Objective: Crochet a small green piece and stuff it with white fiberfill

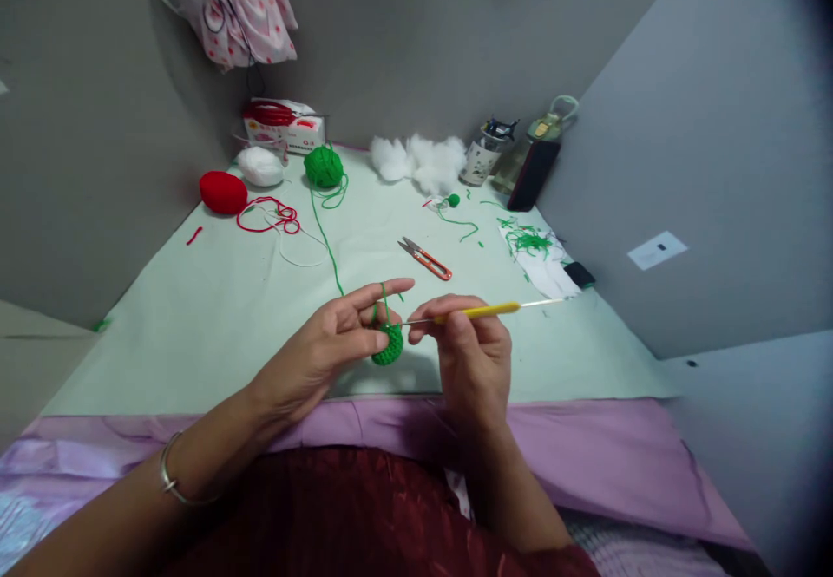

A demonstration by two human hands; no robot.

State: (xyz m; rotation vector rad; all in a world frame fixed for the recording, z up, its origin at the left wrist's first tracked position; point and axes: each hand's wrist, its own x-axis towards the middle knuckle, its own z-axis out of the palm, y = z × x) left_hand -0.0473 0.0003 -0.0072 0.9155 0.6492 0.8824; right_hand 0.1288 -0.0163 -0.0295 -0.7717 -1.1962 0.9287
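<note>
Head view: the left hand (325,347) pinches a small green crochet piece (389,344) between thumb and fingers, its forefinger stretched out with the green yarn (327,243) looped over it, likely to keep the strand taut. The right hand (469,351) is closed around a yellow-handled crochet hook (482,311), tip at the piece. Beyond the piece on the worktop (214,317) lie orange snips (426,258); further back sits the green yarn ball (324,166), with a red ball (223,192) to its left.
</note>
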